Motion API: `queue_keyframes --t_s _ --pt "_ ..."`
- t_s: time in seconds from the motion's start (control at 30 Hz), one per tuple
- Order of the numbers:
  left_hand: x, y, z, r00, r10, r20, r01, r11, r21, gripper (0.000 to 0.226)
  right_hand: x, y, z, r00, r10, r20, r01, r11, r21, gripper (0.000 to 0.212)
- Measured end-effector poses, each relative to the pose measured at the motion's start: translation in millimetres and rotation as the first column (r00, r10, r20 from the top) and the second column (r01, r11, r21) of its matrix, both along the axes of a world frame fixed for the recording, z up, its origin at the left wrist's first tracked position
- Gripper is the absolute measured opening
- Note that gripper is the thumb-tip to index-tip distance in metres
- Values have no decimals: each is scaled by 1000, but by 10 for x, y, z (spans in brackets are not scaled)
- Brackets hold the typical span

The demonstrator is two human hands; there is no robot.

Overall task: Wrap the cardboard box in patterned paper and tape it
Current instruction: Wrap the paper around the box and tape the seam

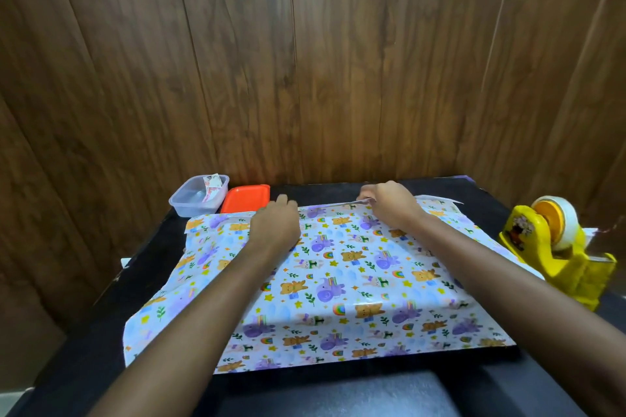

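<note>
Patterned wrapping paper (pixel 338 281), white with bears and purple elephants, lies draped over the cardboard box, which is hidden beneath it on the black table (pixel 101 325). My left hand (pixel 276 223) rests flat on the paper near its far edge, left of centre. My right hand (pixel 389 201) pinches the paper's far edge and lifts it slightly, so the white underside shows. A yellow tape dispenser (pixel 555 247) with a roll of clear tape stands at the right edge of the table.
A clear plastic container (pixel 198 196) with paper scraps sits at the far left of the table, with its orange lid (pixel 245 198) beside it. A wooden wall (pixel 305 61) rises directly behind the table. A grey seat (pixel 338 396) shows at the near edge.
</note>
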State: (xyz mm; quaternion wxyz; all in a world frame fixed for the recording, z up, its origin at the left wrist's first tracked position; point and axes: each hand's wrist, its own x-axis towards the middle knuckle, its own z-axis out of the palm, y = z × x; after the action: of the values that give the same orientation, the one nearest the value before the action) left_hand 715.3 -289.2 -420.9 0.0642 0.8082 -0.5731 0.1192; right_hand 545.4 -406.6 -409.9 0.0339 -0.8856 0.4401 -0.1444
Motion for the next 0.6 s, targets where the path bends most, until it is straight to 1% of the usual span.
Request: queue_keyframes --t_s 0.1,0.23,0.33,0.4,0.43,0.5,0.57,0.6 --pt "-6 33 -19 999 -5 40 6 1000 -20 26 -20 19 -1 999 18 -38 -17 1000 19 46" --pt "-29 48 11 994 -24 108 23 1000 10 24 -55 45 -7 997 24 -76 -22 999 31 50" --pt "-20 66 38 997 -30 75 30 1000 -5 23 -82 47 -30 989 5 -148 1 999 43 57" --pt "-26 88 53 998 -53 44 54 998 -20 29 -103 41 -58 981 1 -195 13 998 66 66" --pt "-30 92 53 996 -86 28 86 996 8 36 -119 47 -65 977 6 -213 12 997 81 69" --pt "-40 87 45 990 -142 -11 142 980 142 50 -156 83 -63 969 20 -246 10 993 117 72" --pt "-46 73 25 989 -133 -63 145 954 262 64 -201 125 -50 966 19 -259 19 989 147 68" --pt "-56 69 7 989 -112 -95 135 945 297 72 -234 145 -38 968 10 -249 30 987 156 63"
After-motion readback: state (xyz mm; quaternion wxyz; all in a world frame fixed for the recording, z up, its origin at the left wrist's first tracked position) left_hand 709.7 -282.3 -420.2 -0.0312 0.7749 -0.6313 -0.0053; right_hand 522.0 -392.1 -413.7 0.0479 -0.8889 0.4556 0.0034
